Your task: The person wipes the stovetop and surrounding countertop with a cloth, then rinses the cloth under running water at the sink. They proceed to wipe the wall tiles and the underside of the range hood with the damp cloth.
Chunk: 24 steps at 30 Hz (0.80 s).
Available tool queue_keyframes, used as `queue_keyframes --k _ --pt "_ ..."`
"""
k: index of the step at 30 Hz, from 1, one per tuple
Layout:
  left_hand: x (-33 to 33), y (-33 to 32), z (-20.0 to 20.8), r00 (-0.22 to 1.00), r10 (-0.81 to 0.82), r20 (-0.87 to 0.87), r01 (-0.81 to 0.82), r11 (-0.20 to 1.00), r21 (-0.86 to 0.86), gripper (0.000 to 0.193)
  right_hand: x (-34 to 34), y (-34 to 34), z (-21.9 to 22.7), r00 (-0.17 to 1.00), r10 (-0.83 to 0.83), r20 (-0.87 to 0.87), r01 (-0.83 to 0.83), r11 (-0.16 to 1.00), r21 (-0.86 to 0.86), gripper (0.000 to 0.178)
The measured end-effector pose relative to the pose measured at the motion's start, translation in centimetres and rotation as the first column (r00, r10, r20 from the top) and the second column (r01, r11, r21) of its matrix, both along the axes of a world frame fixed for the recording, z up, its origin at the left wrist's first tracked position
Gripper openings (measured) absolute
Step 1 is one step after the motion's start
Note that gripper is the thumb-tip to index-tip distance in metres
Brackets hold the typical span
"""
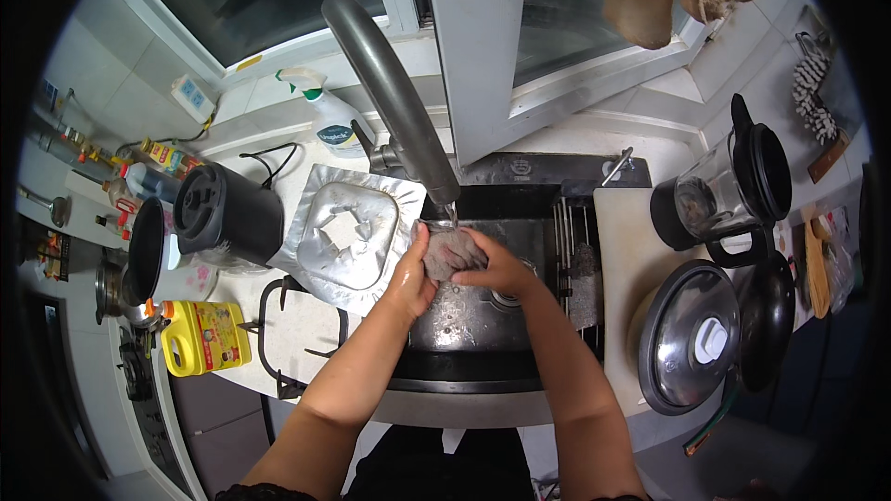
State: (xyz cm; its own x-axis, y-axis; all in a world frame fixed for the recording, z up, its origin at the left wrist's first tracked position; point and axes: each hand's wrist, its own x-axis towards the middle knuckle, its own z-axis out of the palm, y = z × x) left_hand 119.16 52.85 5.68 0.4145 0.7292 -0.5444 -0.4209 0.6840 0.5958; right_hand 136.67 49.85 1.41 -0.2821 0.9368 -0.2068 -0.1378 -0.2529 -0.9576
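A crumpled grey-brown cloth [449, 256] is bunched between my two hands over the dark sink [473, 325]. My left hand [411, 274] grips its left side, thumb up along the edge. From the right, my right hand [498, 269] closes on the same cloth, its thumb pressed across the front. Just above is the spout of the grey faucet [399, 102], with a thin stream of water falling onto the cloth. Water drops dot the sink floor. Beside my left hand lies a square foil stove liner [316, 264] with a torn hole in its middle.
At left stand a yellow jug [206, 338], a black lidded appliance [229, 213] and a metal burner grate [269, 334]. Behind the foil is a spray bottle [332, 121]. On the right are a cutting board [620, 297], a blender jug [715, 195] and a domed pot lid [689, 339].
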Motion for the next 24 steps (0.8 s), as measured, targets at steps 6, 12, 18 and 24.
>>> queue_keyframes --k 6,12,18,24 --pt "-0.1 0.0 1.8 0.954 0.093 0.285 -0.087 0.996 -0.036 0.067 -1.1 -3.1 -4.3 0.952 -0.221 -0.214 0.09 0.866 -0.492 0.081" --pt "0.1 -1.6 -4.1 0.984 0.161 0.08 -0.153 0.983 -0.103 0.063 -3.1 -2.9 -4.5 0.378 -0.592 -0.712 0.235 0.805 -0.545 0.039" --pt "1.9 -2.6 -6.8 0.948 0.202 0.246 -0.107 0.93 -0.353 0.065 -4.5 -2.4 -4.8 0.797 -0.589 -0.136 0.586 0.808 -0.064 0.024" --pt "4.1 -2.1 -8.6 0.966 0.236 0.104 -0.205 0.946 -0.25 0.06 -6.7 -2.5 -2.4 0.51 -0.742 0.436 0.482 0.666 0.57 0.03"
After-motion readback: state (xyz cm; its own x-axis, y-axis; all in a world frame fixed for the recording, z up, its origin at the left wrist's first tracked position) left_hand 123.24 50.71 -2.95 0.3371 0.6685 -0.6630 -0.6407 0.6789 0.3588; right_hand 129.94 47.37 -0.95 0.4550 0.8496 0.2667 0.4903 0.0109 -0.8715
